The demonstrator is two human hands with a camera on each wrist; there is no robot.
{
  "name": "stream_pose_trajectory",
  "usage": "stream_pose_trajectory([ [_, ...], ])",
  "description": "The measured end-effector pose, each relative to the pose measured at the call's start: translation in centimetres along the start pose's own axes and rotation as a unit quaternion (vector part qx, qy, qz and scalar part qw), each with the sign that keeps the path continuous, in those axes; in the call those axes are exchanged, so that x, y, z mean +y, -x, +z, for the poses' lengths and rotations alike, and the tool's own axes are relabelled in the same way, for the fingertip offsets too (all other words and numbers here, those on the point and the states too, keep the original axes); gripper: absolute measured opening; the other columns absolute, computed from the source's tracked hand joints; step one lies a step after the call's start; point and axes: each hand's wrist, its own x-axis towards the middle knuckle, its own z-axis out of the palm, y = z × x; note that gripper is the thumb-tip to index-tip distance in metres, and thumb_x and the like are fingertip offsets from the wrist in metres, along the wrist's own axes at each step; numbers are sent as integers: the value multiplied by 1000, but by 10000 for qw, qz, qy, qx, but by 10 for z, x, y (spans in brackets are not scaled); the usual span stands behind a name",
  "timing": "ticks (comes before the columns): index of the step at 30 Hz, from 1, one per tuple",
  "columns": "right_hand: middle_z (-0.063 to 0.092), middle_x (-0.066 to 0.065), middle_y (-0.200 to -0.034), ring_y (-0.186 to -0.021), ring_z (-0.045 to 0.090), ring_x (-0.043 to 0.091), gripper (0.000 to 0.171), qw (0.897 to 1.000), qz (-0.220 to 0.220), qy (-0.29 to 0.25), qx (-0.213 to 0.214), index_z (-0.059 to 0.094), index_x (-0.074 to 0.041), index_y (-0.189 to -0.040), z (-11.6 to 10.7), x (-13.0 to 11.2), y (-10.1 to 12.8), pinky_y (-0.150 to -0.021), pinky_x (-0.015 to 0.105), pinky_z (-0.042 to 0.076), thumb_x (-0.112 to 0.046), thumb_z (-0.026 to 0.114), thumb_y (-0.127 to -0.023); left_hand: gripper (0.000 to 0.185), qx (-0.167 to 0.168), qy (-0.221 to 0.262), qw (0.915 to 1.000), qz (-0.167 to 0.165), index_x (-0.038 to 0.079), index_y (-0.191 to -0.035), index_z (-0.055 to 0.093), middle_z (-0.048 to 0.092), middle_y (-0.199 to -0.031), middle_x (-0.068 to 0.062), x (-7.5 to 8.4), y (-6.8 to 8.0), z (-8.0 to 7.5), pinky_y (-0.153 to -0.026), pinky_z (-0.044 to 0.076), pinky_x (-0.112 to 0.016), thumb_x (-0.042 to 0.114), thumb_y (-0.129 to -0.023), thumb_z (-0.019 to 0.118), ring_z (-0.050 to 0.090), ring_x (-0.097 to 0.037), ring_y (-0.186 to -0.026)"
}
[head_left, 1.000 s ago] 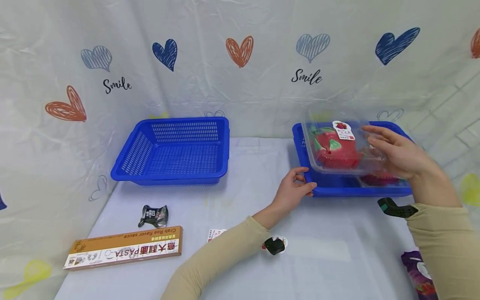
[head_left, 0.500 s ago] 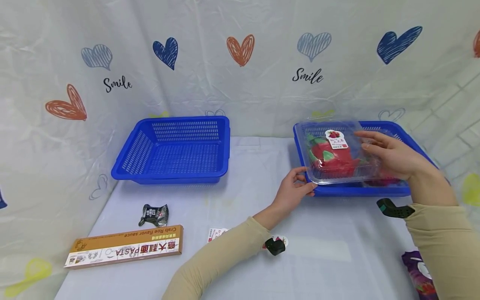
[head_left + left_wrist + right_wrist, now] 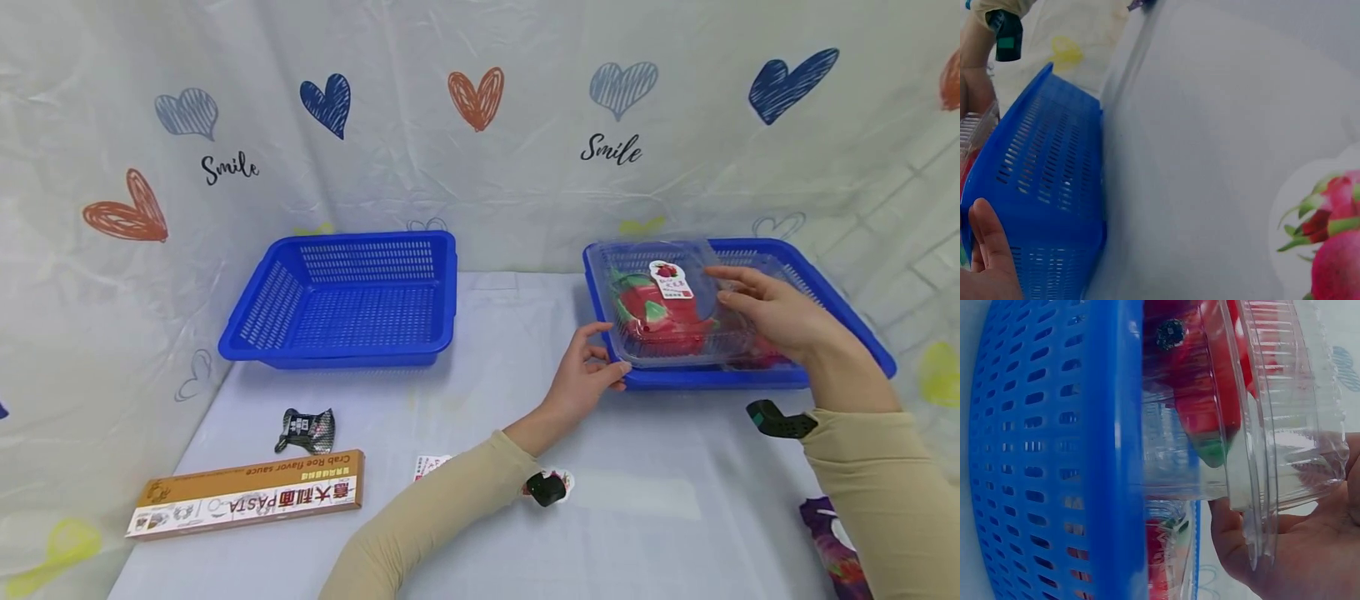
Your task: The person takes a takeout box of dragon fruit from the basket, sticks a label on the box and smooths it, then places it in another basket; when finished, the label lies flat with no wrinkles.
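My right hand (image 3: 780, 312) holds the right end of a clear plastic clamshell box (image 3: 663, 333), with red dragon fruit with green tips inside and a white label on its lid. The box sits in the left part of the right blue basket (image 3: 720, 380). In the right wrist view, the thumb and fingers go round the end of the clamshell box (image 3: 1291, 419). Another clear pack with red fruit (image 3: 761, 354) shows partly beneath it in the basket. My left hand (image 3: 577, 379) pinches the basket's front left corner; in the left wrist view its thumb presses the rim (image 3: 1013, 134) from outside.
A second blue basket (image 3: 337, 358) stands at the back left. Nearer lie a pasta box (image 3: 247, 496) and a small dark packet (image 3: 306, 431). Dragon fruit cards (image 3: 561, 483) lie beside my left forearm, and a purple package (image 3: 836, 546) at the front right. A heart-patterned curtain (image 3: 480, 183) closes the back.
My right hand has brought the clamshell box down and slightly left, and it has levelled out at the basket's left side. The left hand stays on the corner.
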Motion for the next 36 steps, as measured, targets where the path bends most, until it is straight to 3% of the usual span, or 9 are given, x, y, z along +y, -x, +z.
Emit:
stream_pose_trajectory([
  [6, 8, 31, -156, -139, 13, 54, 63, 9999, 50, 55, 69, 15, -19, -157, 4, 1, 0, -103, 71, 19, -45, 35, -104, 51, -248, -260, 9993, -46, 27, -134, 46, 49, -89, -1, 5, 0, -2, -82, 51, -57, 3, -92, 64, 62, -14, -67],
  [10, 16, 32, -152, -132, 25, 51, 63, 9994, -5, 342, 113, 15, -17, -157, 8, 2, 2, -95, 64, 34, -46, 32, -105, 46, -263, -406, 9988, -82, 23, -135, 45, 51, -84, -1, 5, 1, -1, -79, 52, -56, 5, -95, 60, 64, -15, -64],
  [12, 20, 32, -149, -118, 37, 47, 61, 9982, -69, 563, 210, 18, -16, -157, 9, 2, 3, -83, 53, 42, -45, 32, -105, 42, -246, -468, 9986, -75, 22, -135, 46, 51, -82, -1, 5, 2, -1, -78, 53, -55, 10, -97, 60, 64, -15, -63],
  [14, 23, 30, -146, -95, 44, 38, 59, 9968, -110, 727, 303, 20, -15, -157, 10, 3, 4, -69, 43, 42, -43, 32, -105, 41, -233, -538, 9983, -39, 21, -134, 46, 52, -82, -1, 4, 2, 0, -77, 54, -53, 14, -97, 61, 64, -14, -62],
  [16, 26, 28, -142, -73, 42, 28, 58, 9957, -153, 823, 385, 23, -14, -156, 11, 3, 4, -58, 38, 38, -40, 33, -106, 40, -228, -592, 9980, -24, 22, -134, 46, 53, -82, -1, 4, 1, 0, -76, 55, -52, 17, -97, 62, 63, -14, -62],
  [18, 33, 25, -131, -61, 34, 22, 56, 9950, -142, 887, 440, 25, -14, -155, 12, 5, 5, -53, 36, 36, -37, 35, -106, 40, -220, -644, 9977, -37, 23, -134, 47, 53, -82, -1, 5, 2, 0, -76, 55, -51, 18, -97, 63, 64, -14, -62],
  [23, 42, 16, -97, -61, 40, 21, 52, 9922, -155, 1114, 533, 30, -9, -153, 14, 9, 5, -52, 34, 38, -31, 38, -106, 40, -200, -766, 9968, -120, 24, -133, 48, 52, -82, -2, 8, 0, 0, -76, 55, -51, 18, -96, 64, 64, -14, -63],
  [32, 37, 9, -79, -56, 38, 19, 53, 9902, -58, 1265, 583, 30, -8, -153, 17, 15, 2, -50, 33, 36, -32, 37, -106, 40, -181, -722, 9968, -281, 23, -131, 50, 53, -78, -3, 14, -4, 2, -76, 53, -56, 18, -95, 66, 62, -14, -61],
  [36, 36, 8, -80, -56, 36, 18, 53, 9900, -114, 1297, 542, 30, -8, -153, 17, 15, 1, -50, 33, 35, -33, 37, -107, 40, -180, -732, 9966, -326, 20, -130, 50, 52, -75, -3, 16, -5, 1, -76, 53, -58, 15, -95, 66, 62, -14, -60],
])
